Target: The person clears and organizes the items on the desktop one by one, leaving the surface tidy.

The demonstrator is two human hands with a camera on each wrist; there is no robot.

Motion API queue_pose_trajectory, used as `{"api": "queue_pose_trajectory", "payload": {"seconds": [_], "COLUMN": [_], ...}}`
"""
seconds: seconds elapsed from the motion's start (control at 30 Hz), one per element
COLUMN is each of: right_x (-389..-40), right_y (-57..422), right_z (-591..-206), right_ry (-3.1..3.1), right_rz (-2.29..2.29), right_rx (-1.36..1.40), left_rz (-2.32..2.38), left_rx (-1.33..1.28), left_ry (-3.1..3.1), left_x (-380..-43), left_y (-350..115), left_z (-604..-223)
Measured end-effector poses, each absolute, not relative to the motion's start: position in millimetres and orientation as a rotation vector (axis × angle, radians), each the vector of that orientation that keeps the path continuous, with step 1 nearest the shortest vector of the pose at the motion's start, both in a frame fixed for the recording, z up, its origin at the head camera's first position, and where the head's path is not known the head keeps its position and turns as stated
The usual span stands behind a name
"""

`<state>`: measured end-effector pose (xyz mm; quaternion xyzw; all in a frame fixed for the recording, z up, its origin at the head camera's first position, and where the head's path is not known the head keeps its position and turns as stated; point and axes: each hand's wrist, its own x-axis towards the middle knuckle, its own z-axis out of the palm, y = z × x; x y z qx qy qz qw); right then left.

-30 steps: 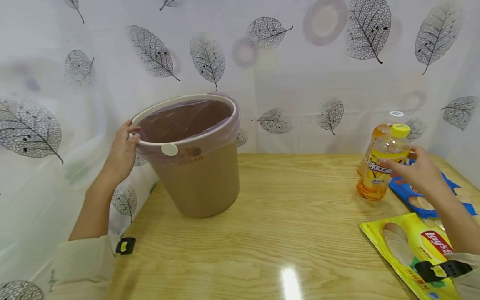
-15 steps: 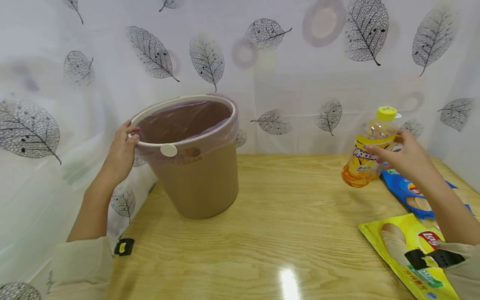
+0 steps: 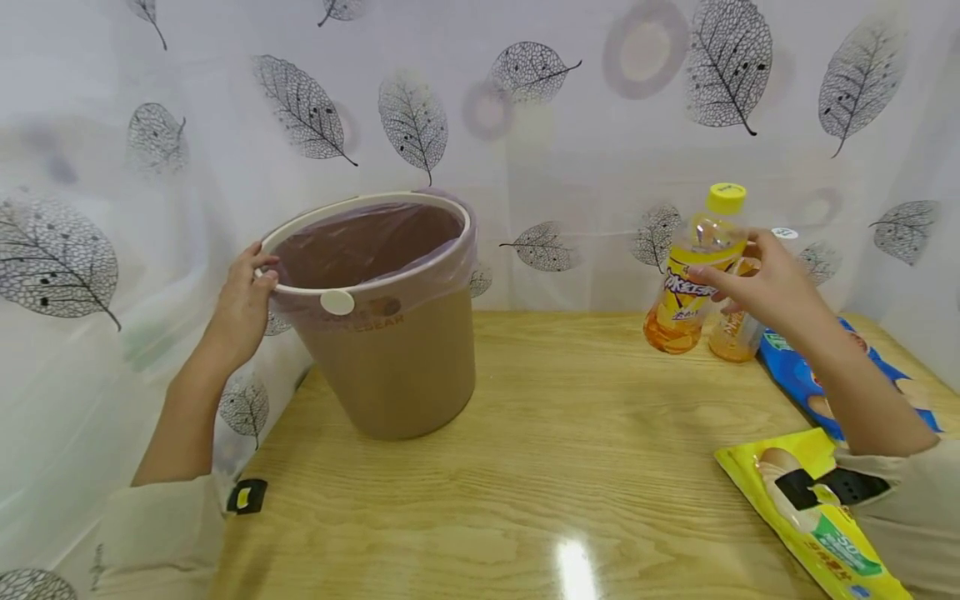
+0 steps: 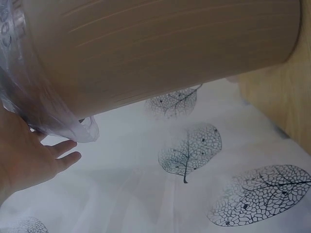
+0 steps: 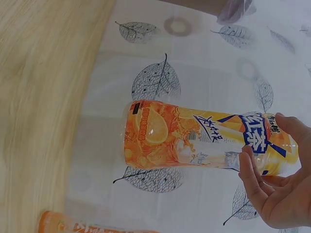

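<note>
We had our right hand (image 3: 776, 279) gripping the yellow-capped bottle (image 3: 684, 287) above the bench (image 3: 562, 433), its long axis tilted, cap up and right, base down and left, with the bin (image 3: 408, 367) well to the left, where our left hand (image 3: 242, 310) was nearer, holding its left rim (image 3: 302, 289).

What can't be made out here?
Head: inside bottom of the tan plastic bin, hidden by its near wall.
Head: part of the flat blue chip bag, behind the right forearm.
Right wrist: part of the lower orange plastic bottle, cut off by the bottom edge.
</note>
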<state>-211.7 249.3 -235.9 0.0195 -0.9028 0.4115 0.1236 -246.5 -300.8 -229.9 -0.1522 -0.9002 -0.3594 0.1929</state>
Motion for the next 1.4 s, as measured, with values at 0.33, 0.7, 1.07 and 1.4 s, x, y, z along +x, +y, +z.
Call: {"api": "queue_pose_trajectory", "payload": {"seconds": [0.33, 0.7, 1.07, 1.4], "right_x": [-218, -224, -229, -235], "right_y": [220, 185, 154, 126], "right_z": [-217, -193, -164, -135], "right_ry": [-2.622, -2.57, -2.454, -2.318], "right_rz": [1.218, 1.254, 1.322, 1.447], "right_rx": [0.121, 0.191, 0.253, 0.334], "left_rz": [-1.008, -1.01, -1.017, -0.994], "left_rx": [-0.434, -0.438, -0.417, -0.441], "left_ry": [-2.53, -2.525, -2.52, -2.489], "left_x": [-246, -244, -248, -245], "left_y": [-299, -297, -301, -301], "left_z": [-230, -230, -230, -231]}}
